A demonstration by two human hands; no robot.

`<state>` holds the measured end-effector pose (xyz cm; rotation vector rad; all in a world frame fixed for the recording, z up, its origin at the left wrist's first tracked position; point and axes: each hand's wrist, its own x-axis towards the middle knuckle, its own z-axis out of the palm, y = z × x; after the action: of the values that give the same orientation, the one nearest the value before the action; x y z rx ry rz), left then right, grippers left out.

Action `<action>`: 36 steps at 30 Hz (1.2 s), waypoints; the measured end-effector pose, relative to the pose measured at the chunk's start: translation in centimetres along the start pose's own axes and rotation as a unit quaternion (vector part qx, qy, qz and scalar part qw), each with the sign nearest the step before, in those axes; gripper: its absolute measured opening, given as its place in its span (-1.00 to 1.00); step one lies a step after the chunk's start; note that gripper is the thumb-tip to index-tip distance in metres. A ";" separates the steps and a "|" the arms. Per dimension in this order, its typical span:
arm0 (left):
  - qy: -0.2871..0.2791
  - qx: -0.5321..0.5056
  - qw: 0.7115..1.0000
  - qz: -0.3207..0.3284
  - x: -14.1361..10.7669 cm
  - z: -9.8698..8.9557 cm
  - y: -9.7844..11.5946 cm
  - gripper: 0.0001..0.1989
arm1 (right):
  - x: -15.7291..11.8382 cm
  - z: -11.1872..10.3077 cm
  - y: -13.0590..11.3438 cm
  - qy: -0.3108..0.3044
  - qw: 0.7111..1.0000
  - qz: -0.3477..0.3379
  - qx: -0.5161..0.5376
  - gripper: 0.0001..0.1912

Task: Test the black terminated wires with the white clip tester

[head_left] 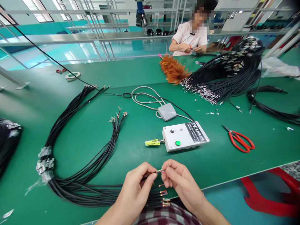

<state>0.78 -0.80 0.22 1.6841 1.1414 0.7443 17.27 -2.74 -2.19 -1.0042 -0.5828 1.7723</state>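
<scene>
My left hand (140, 182) pinches a black cable near its stripped end, just above the table's front edge. From that end stick out thin coloured wires (160, 170), and the fingertips of my right hand (179, 176) are closed on them. Below my hands lie more black cables (103, 195) with bared, coloured wire ends, part of a curved bundle. Beyond my hands sits a light grey box (174, 140) with a green button, a black knob and a yellow-green clip (152, 142) at its left end.
Red-handled scissors (241, 141) lie to the right. A grey pedal (167, 112) with a looped cord, an orange feather duster (174, 70) and a large cable pile (222, 72) are farther back. Across the table, a person (189, 39) works with red-handled scissors. A tape roll (72, 75) lies back left.
</scene>
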 end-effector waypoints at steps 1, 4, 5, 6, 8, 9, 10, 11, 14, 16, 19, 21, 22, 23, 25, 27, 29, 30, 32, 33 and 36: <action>-0.001 -0.001 1.000 0.000 0.0 0.0 0.0 -0.81 | 0.1 0.1 0.0 -0.001 1.000 0.002 -0.001 -0.65; -0.010 -0.007 1.000 -0.005 -0.1 -0.1 0.0 -0.80 | 0.2 0.0 0.1 -0.006 1.000 0.009 -0.007 -0.66; -0.013 -0.008 1.000 -0.007 -0.2 -0.1 -0.1 -0.80 | 0.3 0.0 0.2 -0.009 1.000 0.009 -0.013 -0.66; -0.016 -0.009 1.000 -0.009 -0.2 -0.1 -0.1 -0.79 | 0.3 -0.2 0.2 -0.013 1.000 0.007 -0.023 -0.67; -0.020 -0.007 1.000 -0.014 -0.3 -0.1 -0.3 -0.78 | 0.4 -0.4 0.1 -0.020 0.998 0.000 -0.054 -0.68; -0.021 -0.005 1.000 -0.016 -0.3 -0.2 -0.4 -0.78 | 0.5 -0.5 0.0 -0.024 0.997 -0.002 -0.071 -0.68; -0.021 -0.003 1.000 -0.017 -0.4 -0.2 -0.4 -0.78 | 0.5 -0.6 -0.1 -0.027 0.996 -0.002 -0.086 -0.69; -0.023 0.000 1.000 -0.018 -0.4 -0.2 -0.5 -0.77 | 0.6 -0.7 -0.2 -0.030 0.995 0.000 -0.098 -0.69; -0.033 0.003 0.999 -0.015 -0.4 -0.2 -0.5 -0.76 | 0.7 -0.9 -0.6 -0.052 0.993 0.021 -0.106 -0.71; -0.047 0.005 0.999 -0.009 -0.4 -0.4 -0.5 -0.75 | 0.9 -1.0 -1.0 -0.075 0.991 0.052 -0.094 -0.73; -0.069 0.001 0.998 0.005 -0.5 -0.6 -0.4 -0.77 | 1.3 -1.1 -1.3 -0.099 0.986 0.110 -0.073 -0.74; -0.078 -0.005 0.997 0.009 -0.6 -0.8 -0.4 -0.76 | 1.5 -1.2 -1.4 -0.108 0.984 0.130 -0.063 -0.74; -0.080 -0.008 0.997 0.007 -0.6 -0.8 -0.4 -0.76 | 1.6 -1.1 -1.3 -0.110 0.983 0.133 -0.056 -0.74; -0.080 -0.011 0.997 0.001 -0.7 -0.8 -0.4 -0.75 | 1.7 -1.1 -1.2 -0.110 0.984 0.133 -0.047 -0.75; -0.075 -0.021 0.997 -0.017 -0.8 -0.7 -0.7 -0.75 | 1.8 -0.9 -0.8 -0.102 0.986 0.128 -0.024 -0.77; -0.065 -0.037 0.997 -0.035 -0.9 -0.5 -0.9 -0.78 | 1.7 -0.7 -0.4 -0.091 0.989 0.120 -0.009 -0.78; -0.064 -0.059 0.995 -0.049 -0.9 -0.5 -1.0 -0.77 | 1.7 -0.5 -0.1 -0.084 0.990 0.111 -0.006 -0.77; -0.066 -0.071 0.994 -0.056 -0.9 -0.5 -1.1 -0.74 | 1.7 -0.4 0.0 -0.084 0.990 0.109 -0.006 -0.76; -0.073 -0.104 0.989 -0.075 -0.7 -0.6 -0.9 -0.70 | 1.6 -0.2 0.1 -0.085 0.990 0.109 -0.004 -0.75; -0.077 -0.127 0.985 -0.086 -0.6 -0.6 -0.8 -0.68 | 1.7 -0.1 0.2 -0.085 0.990 0.110 -0.002 -0.75; -0.093 -0.213 0.964 -0.128 -0.1 -0.9 -0.6 -0.65 | 1.7 0.2 0.3 -0.071 0.992 0.105 -0.010 -0.73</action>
<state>-0.27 -0.51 -0.02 1.1924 0.9620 0.6012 16.59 -1.33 -2.95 -0.9879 -0.6007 2.0410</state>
